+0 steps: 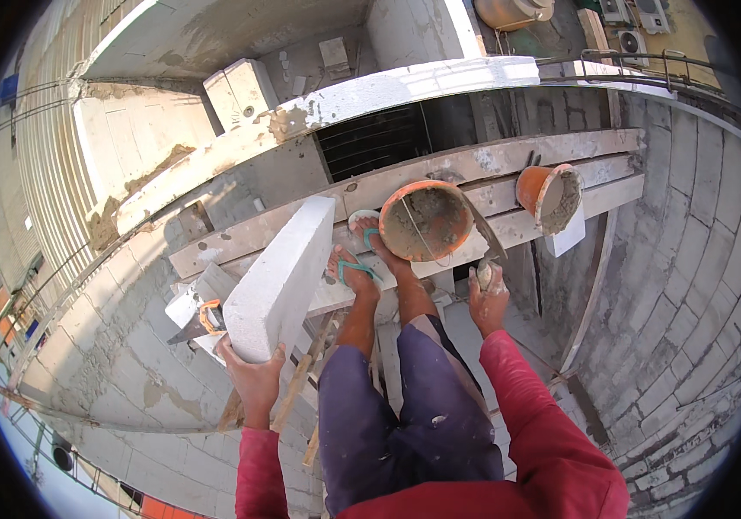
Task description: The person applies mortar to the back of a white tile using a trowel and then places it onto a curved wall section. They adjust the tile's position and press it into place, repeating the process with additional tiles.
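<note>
My left hand (254, 376) is closed round the near end of a long white lightweight concrete block (280, 277), which stands on its narrow edge and slants away from me toward the planks. In my right hand (487, 298), the fingers are wrapped round the handle of a trowel (489, 233). Its dark blade lies beside the rim of a large orange bucket (427, 221) holding grey mortar. A smaller orange bucket (550, 199), also with mortar in it, is tilted farther right. An orange-handled saw (210, 317) lies beside the block, near my left hand.
I stand in sandals on narrow wooden scaffold planks (591, 173), with gaps and a drop below. A block wall (690, 199) rises on the right. Beyond the planks runs a white-topped wall (440, 82). White block pieces (182, 307) lie at the planks' left end.
</note>
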{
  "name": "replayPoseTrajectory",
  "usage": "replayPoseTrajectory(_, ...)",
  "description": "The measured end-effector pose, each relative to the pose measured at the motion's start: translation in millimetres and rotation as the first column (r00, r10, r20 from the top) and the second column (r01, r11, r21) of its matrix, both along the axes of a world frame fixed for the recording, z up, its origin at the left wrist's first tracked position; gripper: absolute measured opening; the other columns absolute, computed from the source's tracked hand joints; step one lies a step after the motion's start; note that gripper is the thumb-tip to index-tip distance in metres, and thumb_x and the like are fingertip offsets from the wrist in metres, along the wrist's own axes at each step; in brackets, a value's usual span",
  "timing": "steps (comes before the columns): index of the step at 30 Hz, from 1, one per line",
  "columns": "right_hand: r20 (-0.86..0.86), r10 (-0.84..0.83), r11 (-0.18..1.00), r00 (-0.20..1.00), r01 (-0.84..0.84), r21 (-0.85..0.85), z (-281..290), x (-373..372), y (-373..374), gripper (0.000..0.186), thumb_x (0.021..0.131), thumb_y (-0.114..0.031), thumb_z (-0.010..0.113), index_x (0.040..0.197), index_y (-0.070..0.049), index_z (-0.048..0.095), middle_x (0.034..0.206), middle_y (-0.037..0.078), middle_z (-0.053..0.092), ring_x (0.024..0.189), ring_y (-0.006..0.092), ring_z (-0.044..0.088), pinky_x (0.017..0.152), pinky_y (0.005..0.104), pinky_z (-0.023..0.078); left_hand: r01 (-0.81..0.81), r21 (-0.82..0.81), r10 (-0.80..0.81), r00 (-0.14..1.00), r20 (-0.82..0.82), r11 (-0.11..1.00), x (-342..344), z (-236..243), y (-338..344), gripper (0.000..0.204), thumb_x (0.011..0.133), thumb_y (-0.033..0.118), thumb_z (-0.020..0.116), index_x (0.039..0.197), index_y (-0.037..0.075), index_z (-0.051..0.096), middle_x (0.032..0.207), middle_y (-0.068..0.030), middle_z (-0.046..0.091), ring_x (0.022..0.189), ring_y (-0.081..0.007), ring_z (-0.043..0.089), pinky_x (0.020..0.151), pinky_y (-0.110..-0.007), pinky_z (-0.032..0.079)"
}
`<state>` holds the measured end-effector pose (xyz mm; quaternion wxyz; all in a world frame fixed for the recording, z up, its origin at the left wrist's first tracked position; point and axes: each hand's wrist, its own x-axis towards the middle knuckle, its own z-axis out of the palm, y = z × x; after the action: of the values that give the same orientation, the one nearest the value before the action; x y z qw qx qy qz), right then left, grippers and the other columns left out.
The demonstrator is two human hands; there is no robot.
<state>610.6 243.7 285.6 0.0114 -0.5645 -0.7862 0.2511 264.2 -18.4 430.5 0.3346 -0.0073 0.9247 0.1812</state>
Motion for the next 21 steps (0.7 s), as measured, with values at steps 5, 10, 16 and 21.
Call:
replayPoseTrajectory(5,0.603,0.22,0.915,0.767,0.053,-0.4,-75.1,35.2,0.8,0.041,0.087,-0.02,0.077,0.122,-0.009,0.059,0.1,0.018,0.072,0.09,0.0388,0.072,0.073,0.048,0.058,0.289,-0.005,-0.289,0.956,-0.049,0.957,4.7,-13.1,52.3,0.086,0.068,0.018,0.091,0.135,-0.005,0.042,0.124,-0.0223,0.052,0.119,-0.0376,0.054,0.105,-0.049,0.042)
replayPoseTrajectory(10,0.241,0.056,0.996,0.969,-0.072,0.057,-101.2,92.2,-20.5,0.046,0.087,-0.022,0.071,0.131,-0.015,0.059,0.111,0.01,0.072,0.092,0.0331,0.073,0.073,0.0471,0.058,0.482,-0.01,-0.482,0.876,-0.012,0.876,6.9,-28.5,77.2,0.085,0.068,0.017,0.089,0.135,-0.003,0.041,0.124,-0.021,0.052,0.12,-0.0378,0.054,0.105,-0.048,0.043)
replayPoseTrajectory(16,0.381,0.129,0.989,0.915,-0.148,0.021,-112.0,119.3,4.0,0.041,0.087,-0.017,0.068,0.127,-0.014,0.058,0.114,0.013,0.07,0.094,0.0328,0.072,0.077,0.0463,0.058,0.543,-0.005,-0.543,0.84,-0.026,0.84,14.2,-44.4,106.3,0.084,0.069,0.019,0.089,0.134,-0.004,0.042,0.122,-0.0222,0.053,0.117,-0.0376,0.055,0.104,-0.048,0.043)
replayPoseTrajectory(21,0.378,-0.005,0.981,0.926,0.079,-0.179,-117.5,150.7,-12.1,0.048,0.087,-0.02,0.071,0.132,-0.01,0.058,0.119,0.017,0.07,0.105,0.0361,0.07,0.085,0.0499,0.056,0.556,-0.033,-0.554,0.83,0.062,0.83,9.0,-40.1,125.8,0.084,0.071,0.019,0.087,0.137,-0.003,0.04,0.133,-0.0231,0.049,0.126,-0.0381,0.051,0.108,-0.049,0.04)
